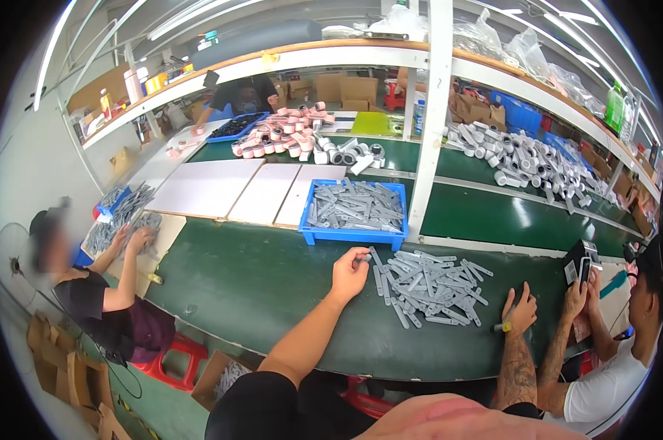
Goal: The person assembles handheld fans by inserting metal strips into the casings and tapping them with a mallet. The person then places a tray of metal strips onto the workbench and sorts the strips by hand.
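My left hand [351, 273] is raised over the green table between the blue tray and a pile of grey plastic strips [437, 287]. Its fingers are curled in a pinch, with a small grey plastic piece at the fingertips. To the right of the pile, my right hand [520, 314] rests low over the table with its fingers bent. Something dark shows between those fingers, too small to name. A yellow band [506, 325] circles that wrist. Behind the pile, the blue tray [353, 236] is heaped with more grey strips.
A co-worker [100, 293] at the left handles grey parts; another person [613, 352] at the right holds a dark boxy device [582, 264]. A white post [428, 132] rises behind the tray. Pink-and-white parts [287, 132] and white-grey parts [522, 158] lie on the far bench.
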`<state>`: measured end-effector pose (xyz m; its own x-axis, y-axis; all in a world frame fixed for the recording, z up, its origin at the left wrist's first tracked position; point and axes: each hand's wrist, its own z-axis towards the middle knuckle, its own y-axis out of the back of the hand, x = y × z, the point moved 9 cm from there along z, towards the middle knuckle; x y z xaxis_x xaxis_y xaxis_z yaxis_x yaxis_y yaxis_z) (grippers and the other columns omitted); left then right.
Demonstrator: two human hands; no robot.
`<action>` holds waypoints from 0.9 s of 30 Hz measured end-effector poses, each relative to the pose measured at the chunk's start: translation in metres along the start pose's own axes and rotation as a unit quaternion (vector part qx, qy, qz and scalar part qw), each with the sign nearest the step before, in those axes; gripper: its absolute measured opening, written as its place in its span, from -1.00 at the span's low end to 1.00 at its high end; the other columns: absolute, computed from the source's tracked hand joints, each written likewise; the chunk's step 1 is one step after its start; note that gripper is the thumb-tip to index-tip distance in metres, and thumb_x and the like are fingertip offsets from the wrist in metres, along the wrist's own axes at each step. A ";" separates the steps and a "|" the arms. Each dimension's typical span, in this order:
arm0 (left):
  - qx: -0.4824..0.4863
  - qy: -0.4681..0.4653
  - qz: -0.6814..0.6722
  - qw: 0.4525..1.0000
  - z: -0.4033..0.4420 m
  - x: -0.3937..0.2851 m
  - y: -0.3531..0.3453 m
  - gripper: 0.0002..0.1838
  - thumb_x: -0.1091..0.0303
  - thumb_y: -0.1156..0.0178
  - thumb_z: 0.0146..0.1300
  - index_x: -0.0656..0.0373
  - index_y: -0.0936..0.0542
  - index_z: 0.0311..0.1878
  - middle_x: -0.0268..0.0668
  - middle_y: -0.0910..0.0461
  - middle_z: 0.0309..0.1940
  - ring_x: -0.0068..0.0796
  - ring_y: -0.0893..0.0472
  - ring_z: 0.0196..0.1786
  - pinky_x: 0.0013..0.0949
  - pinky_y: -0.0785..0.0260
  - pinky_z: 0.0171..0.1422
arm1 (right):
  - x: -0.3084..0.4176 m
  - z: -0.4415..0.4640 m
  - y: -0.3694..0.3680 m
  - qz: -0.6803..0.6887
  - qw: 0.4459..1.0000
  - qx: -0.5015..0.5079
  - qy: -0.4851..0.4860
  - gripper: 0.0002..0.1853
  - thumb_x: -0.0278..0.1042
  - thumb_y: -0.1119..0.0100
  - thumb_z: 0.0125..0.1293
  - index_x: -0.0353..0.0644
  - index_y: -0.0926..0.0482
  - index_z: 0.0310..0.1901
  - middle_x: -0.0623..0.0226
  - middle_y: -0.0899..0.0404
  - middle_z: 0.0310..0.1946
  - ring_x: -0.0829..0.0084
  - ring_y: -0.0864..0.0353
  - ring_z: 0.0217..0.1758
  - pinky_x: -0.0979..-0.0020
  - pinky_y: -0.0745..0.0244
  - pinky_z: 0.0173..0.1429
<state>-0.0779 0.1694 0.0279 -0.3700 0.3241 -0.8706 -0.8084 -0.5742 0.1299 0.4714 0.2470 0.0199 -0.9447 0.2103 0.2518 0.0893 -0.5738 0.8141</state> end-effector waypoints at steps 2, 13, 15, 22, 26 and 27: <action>-0.005 0.013 -0.025 1.000 0.001 0.005 0.002 -0.71 0.59 -0.26 0.28 0.15 -0.73 0.05 -0.38 -0.72 -0.25 -0.75 -0.46 -0.47 -0.54 -0.39 -0.32 | 0.001 0.001 -0.001 -0.005 1.000 0.019 -0.010 -0.39 0.22 -0.05 0.57 0.25 -0.37 0.56 0.11 -0.53 0.30 0.03 -0.49 0.38 -0.14 -0.35 0.37; 0.031 0.043 -0.074 0.996 0.002 0.009 -0.003 -0.84 0.63 -0.17 0.36 0.21 -0.67 -0.09 -0.50 -0.56 -0.42 -0.82 -0.43 -0.43 -0.58 -0.33 -0.34 | 0.000 0.000 -0.001 -0.004 0.999 0.037 -0.013 -0.38 0.23 -0.02 0.59 0.26 -0.35 0.57 0.10 -0.50 0.33 0.02 -0.46 0.42 -0.14 -0.31 0.40; 0.001 0.035 -0.081 0.996 0.003 0.009 0.001 -0.84 0.64 -0.15 0.38 0.21 -0.66 -0.09 -0.50 -0.57 -0.41 -0.82 -0.44 -0.41 -0.58 -0.33 -0.33 | 0.000 0.001 0.000 -0.005 0.999 0.040 -0.015 -0.39 0.23 -0.02 0.60 0.26 -0.35 0.57 0.10 -0.50 0.33 0.02 -0.46 0.42 -0.14 -0.31 0.41; 0.016 -0.066 -0.065 0.996 0.003 0.025 -0.011 -0.60 0.59 -0.21 0.28 0.19 -0.67 0.20 -0.13 -0.72 0.10 -0.25 -0.73 0.13 -0.26 -0.56 0.25 | 0.000 0.006 -0.002 -0.014 0.999 -0.010 0.046 -0.41 0.25 -0.03 0.59 0.24 -0.40 0.53 0.06 -0.61 0.22 -0.08 -0.63 0.24 -0.25 -0.50 0.19; -0.030 -0.111 0.036 0.993 0.001 -0.012 0.002 -0.53 0.55 -0.26 0.13 0.13 -0.68 0.17 -0.09 -0.71 0.08 -0.07 -0.73 0.11 -0.13 -0.60 0.18 | -0.027 0.030 -0.033 -0.064 0.996 -0.012 0.053 -0.42 0.43 -0.06 0.50 0.40 -0.54 0.41 -0.04 -0.75 0.02 -0.23 -0.74 0.03 -0.28 -0.62 -0.01; -0.041 -0.079 0.042 0.995 0.000 -0.011 0.003 -0.53 0.54 -0.26 0.09 0.08 -0.69 0.14 -0.10 -0.72 0.00 -0.02 -0.73 0.04 -0.06 -0.62 0.12 | -0.028 0.034 -0.035 -0.057 0.998 0.016 0.036 -0.42 0.45 -0.10 0.47 0.40 -0.58 0.37 0.02 -0.77 0.02 -0.26 -0.75 0.02 -0.30 -0.61 -0.01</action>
<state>-0.0764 0.1639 0.0379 -0.5084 0.3828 -0.7714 -0.7331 -0.6623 0.1545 0.5054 0.2881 0.0021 -0.9694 0.2143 0.1199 -0.0104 -0.5237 0.8518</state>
